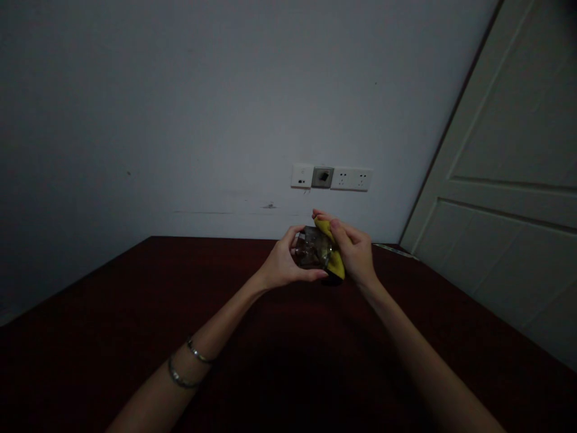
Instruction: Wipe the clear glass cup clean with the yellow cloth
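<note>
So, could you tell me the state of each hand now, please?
Left hand: closed on the glass.
Right hand: closed on the yellow cloth.

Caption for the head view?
Left hand holds a glass, right hand presses a yellow cloth to it, over a dark table.

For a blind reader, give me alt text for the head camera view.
The left hand holds a clear glass over a dark red table while the right hand presses a yellow cloth against it. Behind are a white wall with a row of sockets and a pale door.
</note>
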Demonstrator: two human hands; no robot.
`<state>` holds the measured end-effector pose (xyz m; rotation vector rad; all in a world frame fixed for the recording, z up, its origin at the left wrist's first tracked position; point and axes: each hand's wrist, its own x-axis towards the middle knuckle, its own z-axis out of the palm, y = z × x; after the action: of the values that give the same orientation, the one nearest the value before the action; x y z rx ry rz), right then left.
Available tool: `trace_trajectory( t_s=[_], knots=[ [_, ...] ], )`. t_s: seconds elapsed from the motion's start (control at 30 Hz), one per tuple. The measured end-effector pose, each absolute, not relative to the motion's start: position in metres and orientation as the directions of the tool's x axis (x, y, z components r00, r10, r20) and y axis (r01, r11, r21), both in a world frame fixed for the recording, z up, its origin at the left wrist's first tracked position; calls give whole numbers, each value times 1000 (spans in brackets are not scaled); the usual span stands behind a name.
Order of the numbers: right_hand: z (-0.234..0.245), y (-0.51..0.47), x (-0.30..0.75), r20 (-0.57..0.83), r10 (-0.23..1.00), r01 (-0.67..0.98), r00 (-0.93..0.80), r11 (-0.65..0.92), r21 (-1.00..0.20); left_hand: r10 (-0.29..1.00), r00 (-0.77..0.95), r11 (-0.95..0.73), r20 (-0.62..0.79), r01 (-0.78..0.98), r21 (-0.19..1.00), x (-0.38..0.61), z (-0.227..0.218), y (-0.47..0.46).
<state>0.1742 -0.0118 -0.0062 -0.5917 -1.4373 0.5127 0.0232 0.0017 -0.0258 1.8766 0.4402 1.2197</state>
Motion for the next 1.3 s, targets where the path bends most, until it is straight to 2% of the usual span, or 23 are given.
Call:
trace_trajectory(
  t_s=[0.13,0.27,0.33,0.4,0.53,0.6,0.67,0.77,0.87,0.93,1.0,1.17,1.23,1.3],
  knots=[
    [-7,-18,170,814,572,90,100,810,-580,688,450,-565,569,-161,810,25,-28,4],
    [-6,-30,166,912,409,246,-33,888,-389,692,412,-561,593,-211,801,25,-30,6],
    [-7,-31,166,920,388,253,-62,898,-361,685,406,-577,605,-203,791,24,-30,6],
    [-8,-26,167,898,440,204,-17,880,-428,668,423,-607,613,-166,777,23,-30,6],
    [-9,-12,172,779,623,75,70,776,-627,623,485,-656,614,-105,748,22,-30,6],
    [-8,-10,175,759,649,91,40,754,-650,616,508,-659,602,-85,747,22,-30,5],
    [-6,-12,178,795,606,179,-25,785,-593,610,513,-684,604,-45,728,22,-30,5],
    [-1,-22,182,856,477,331,-198,855,-400,594,509,-739,622,39,673,22,-30,5],
    [3,-30,185,836,388,387,-388,892,-234,627,502,-730,595,111,675,23,-31,4],
    [5,-32,187,821,372,391,-434,898,-200,642,500,-719,581,130,682,23,-31,3],
    [7,-30,189,828,393,389,-401,891,-234,614,513,-737,600,100,669,24,-30,2],
    [9,-22,191,812,545,269,-209,830,-488,566,487,-766,666,13,642,25,-27,-3],
    [8,-23,189,815,553,228,-175,828,-513,569,479,-762,668,2,647,26,-27,-4],
    [8,-26,187,840,514,241,-171,849,-470,576,475,-751,666,-15,660,27,-28,-4]
  ],
)
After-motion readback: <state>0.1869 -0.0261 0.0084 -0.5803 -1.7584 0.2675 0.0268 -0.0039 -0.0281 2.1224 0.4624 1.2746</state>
